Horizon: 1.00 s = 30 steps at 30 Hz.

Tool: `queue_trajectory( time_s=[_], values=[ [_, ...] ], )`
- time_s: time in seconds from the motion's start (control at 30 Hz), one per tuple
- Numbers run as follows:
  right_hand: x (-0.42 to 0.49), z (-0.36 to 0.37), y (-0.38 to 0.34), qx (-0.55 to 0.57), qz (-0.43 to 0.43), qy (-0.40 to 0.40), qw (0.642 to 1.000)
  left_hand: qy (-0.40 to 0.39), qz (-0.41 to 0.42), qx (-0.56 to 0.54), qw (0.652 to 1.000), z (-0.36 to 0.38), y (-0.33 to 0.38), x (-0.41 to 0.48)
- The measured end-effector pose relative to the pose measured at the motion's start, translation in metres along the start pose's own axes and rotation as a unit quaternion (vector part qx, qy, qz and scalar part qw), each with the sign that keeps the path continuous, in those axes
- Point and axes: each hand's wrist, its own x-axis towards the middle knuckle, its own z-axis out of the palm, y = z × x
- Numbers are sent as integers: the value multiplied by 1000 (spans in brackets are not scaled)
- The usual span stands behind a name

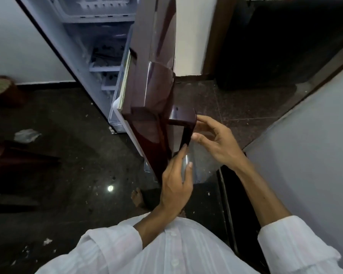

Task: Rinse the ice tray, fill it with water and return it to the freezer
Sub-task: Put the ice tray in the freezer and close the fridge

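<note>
A clear, see-through ice tray point(201, 163) is upright between my hands, just right of the dark red fridge door point(152, 76) and below its handle point(183, 123). My left hand point(176, 182) grips the tray's lower left edge between thumb and fingers. My right hand point(216, 141) holds the tray's upper end, its thumb on the plastic and its fingertips close to the handle. The fridge point(99, 46) stands open, with the white freezer compartment point(93, 10) at the top. Whether the tray holds water I cannot tell.
A grey appliance top or counter point(309, 155) fills the right side, close to my right arm. The dark stone floor point(77, 165) carries scattered scraps and a crumpled white bag point(27, 135). A brown stool point(18, 159) stands at left. My bare foot point(138, 197) is under the door.
</note>
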Motion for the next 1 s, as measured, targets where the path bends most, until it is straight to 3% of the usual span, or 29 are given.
queue_trajectory(
  time_s=[0.1,0.37,0.83,1.0],
  values=[
    [18,19,-6,10,-15,-58,998,87,-2,30,996,-20,-11,9],
    [59,78,-36,52,-30,-177,982,184,-60,26,981,-59,-38,38],
    [166,207,-73,70,-58,-237,967,214,-70,60,972,-190,-129,97],
    [215,257,-83,56,-84,-221,970,214,-102,42,971,-238,-162,136]
  ],
)
